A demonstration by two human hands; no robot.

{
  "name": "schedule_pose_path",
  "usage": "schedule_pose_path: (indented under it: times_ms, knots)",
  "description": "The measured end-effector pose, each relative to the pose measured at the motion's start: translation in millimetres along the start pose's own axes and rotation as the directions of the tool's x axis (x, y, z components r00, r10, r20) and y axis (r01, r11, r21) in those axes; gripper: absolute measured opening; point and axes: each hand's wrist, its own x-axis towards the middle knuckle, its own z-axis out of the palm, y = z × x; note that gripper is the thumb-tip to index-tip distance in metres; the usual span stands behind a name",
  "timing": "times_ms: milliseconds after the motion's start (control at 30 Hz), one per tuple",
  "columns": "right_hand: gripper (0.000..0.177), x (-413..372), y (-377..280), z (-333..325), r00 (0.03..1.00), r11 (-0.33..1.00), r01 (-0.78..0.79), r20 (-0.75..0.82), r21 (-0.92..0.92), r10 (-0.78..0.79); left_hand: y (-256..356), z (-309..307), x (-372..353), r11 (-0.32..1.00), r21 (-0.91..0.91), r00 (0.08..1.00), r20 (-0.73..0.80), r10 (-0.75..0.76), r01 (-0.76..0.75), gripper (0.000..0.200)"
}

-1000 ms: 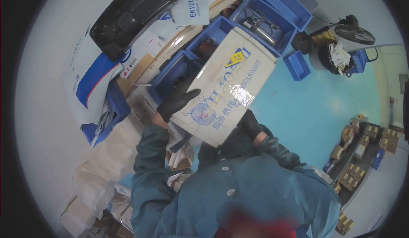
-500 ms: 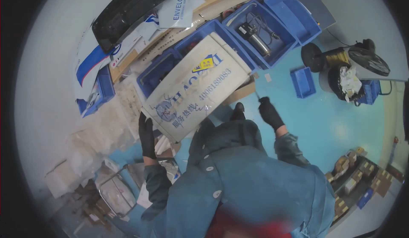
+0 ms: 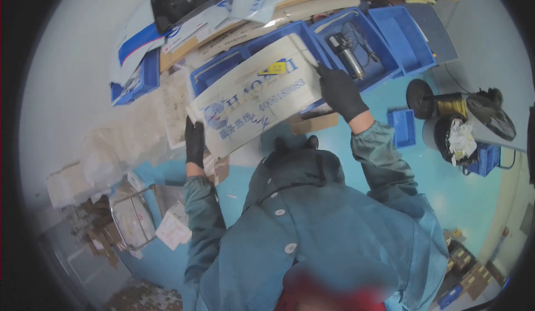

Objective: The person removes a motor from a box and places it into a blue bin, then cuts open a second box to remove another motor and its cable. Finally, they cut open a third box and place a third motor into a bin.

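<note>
A white flat panel (image 3: 259,96), perhaps a box lid, lies tilted across the blue bins, with blue lettering, a phone number and a yellow sticker on it. My left hand (image 3: 195,141), in a black glove, is closed on its lower left corner. At the right edge, my right hand (image 3: 341,92), also black-gloved, has its fingers curled against the panel. Whether a thin tool is still in that hand is hidden. Behind the panel, a blue bin (image 3: 214,72) is partly covered.
A blue bin (image 3: 393,66) at upper right holds a silver and black cylinder (image 3: 346,56) with cable. On the right are a small blue bin (image 3: 402,127), wire spools (image 3: 450,106) and a waste bin with crumpled paper (image 3: 461,138). A wire cart (image 3: 134,219) stands lower left.
My right hand has moved up and left from beside the panel, where it held a thin tool, onto the panel's right edge. The panel looks more tilted; my left hand stays at its corner.
</note>
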Motion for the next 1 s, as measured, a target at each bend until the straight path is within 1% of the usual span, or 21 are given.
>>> schedule_pose_path:
  times_ms: [100, 167, 200, 267, 300, 333, 367, 400, 467, 500, 533, 567, 600, 633, 667, 700, 767, 800, 867, 900, 1000]
  knots:
    - [0.045, 4, -19, 5, 0.996, 0.993, 0.089, 0.008, -0.081, -0.089, -14, -13, 6, 0.999, -0.018, 0.997, 0.064, 0.04, -0.039, 0.057]
    - [0.04, -8, -29, 12, 0.987, 0.973, 0.159, -0.061, 0.165, -0.151, -23, -18, 12, 0.998, -0.022, 0.991, 0.118, 0.057, -0.055, 0.059]
    - [0.039, -14, -37, 16, 0.983, 0.959, 0.18, -0.077, 0.221, -0.167, -26, -21, 17, 0.998, -0.028, 0.99, 0.127, 0.061, -0.057, 0.059]
    - [0.044, -33, -56, 29, 0.995, 0.912, 0.081, 0.025, 0.403, -0.1, -33, -24, 24, 0.998, -0.022, 0.98, 0.19, 0.063, -0.06, 0.059]
    - [0.046, -43, -67, 36, 0.995, 0.897, 0.045, 0.064, 0.439, -0.081, -34, -25, 23, 0.999, -0.025, 0.977, 0.208, 0.053, -0.048, 0.059]
    - [0.027, -52, -81, 43, 0.992, 0.873, -0.009, 0.117, 0.487, -0.055, -30, -26, 20, 0.998, -0.044, 0.976, 0.212, 0.048, -0.04, 0.06]
    - [0.025, -61, -94, 51, 0.985, 0.845, -0.066, 0.17, 0.53, -0.03, -26, -27, 19, 0.997, -0.063, 0.975, 0.217, 0.045, -0.032, 0.06]
    - [0.032, -67, -101, 62, 0.979, 0.833, -0.102, 0.203, 0.543, -0.013, -25, -28, 18, 0.997, -0.079, 0.974, 0.223, 0.037, -0.02, 0.06]
    - [0.023, -75, -101, 89, 0.979, 0.861, -0.035, 0.189, 0.507, -0.072, -28, -30, 16, 0.99, -0.138, 0.964, 0.256, 0.075, -0.041, 0.067]
    - [0.023, -78, -97, 97, 0.977, 0.869, -0.02, 0.193, 0.494, -0.087, -31, -30, 14, 0.987, -0.157, 0.962, 0.262, 0.08, -0.04, 0.069]
    - [0.015, -78, -90, 100, 0.995, 0.872, -0.031, 0.097, 0.488, -0.019, -37, -31, 13, 0.98, -0.197, 0.962, 0.261, 0.08, -0.028, 0.065]
    - [0.02, -79, -83, 102, 0.999, 0.873, -0.039, -0.004, 0.487, 0.047, -41, -33, 11, 0.972, -0.234, 0.963, 0.258, 0.081, -0.019, 0.061]
    - [0.025, -77, -73, 101, 0.995, 0.872, -0.04, -0.056, 0.487, 0.077, -43, -34, 9, 0.968, -0.252, 0.964, 0.254, 0.085, -0.019, 0.059]
    - [0.015, -72, -60, 96, 0.97, 0.877, -0.124, -0.129, 0.464, 0.206, -45, -35, 6, 0.958, -0.284, 0.964, 0.261, 0.046, 0.031, 0.059]
    - [0.015, -68, -46, 90, 0.921, 0.869, -0.212, -0.205, 0.446, 0.33, -47, -34, 5, 0.946, -0.316, 0.962, 0.274, 0.01, 0.08, 0.058]
    - [0.019, -65, -40, 81, 0.889, 0.862, -0.257, -0.243, 0.437, 0.389, -46, -32, 2, 0.937, -0.334, 0.96, 0.281, -0.009, 0.107, 0.058]
    - [0.024, -60, -47, 61, 0.766, 0.739, -0.388, -0.252, 0.551, 0.591, -45, -29, -5, 0.915, -0.399, 0.966, 0.254, 0.054, 0.053, 0.055]
    - [0.026, -55, -47, 56, 0.735, 0.707, -0.413, -0.248, 0.574, 0.631, -47, -28, -8, 0.907, -0.419, 0.969, 0.238, 0.067, 0.041, 0.054]
    - [0.025, -44, -37, 57, 0.797, 0.811, -0.35, -0.307, 0.468, 0.521, -53, -27, 2, 0.918, -0.397, 0.974, 0.214, 0.075, 0.017, 0.072]
    - [0.026, -39, -34, 58, 0.809, 0.834, -0.336, -0.32, 0.438, 0.494, -53, -26, 4, 0.92, -0.392, 0.974, 0.211, 0.076, 0.013, 0.077]
    - [0.039, -28, -29, 56, 0.775, 0.811, -0.398, -0.316, 0.429, 0.548, -51, -26, 7, 0.924, -0.383, 0.976, 0.205, 0.079, 0.006, 0.062]
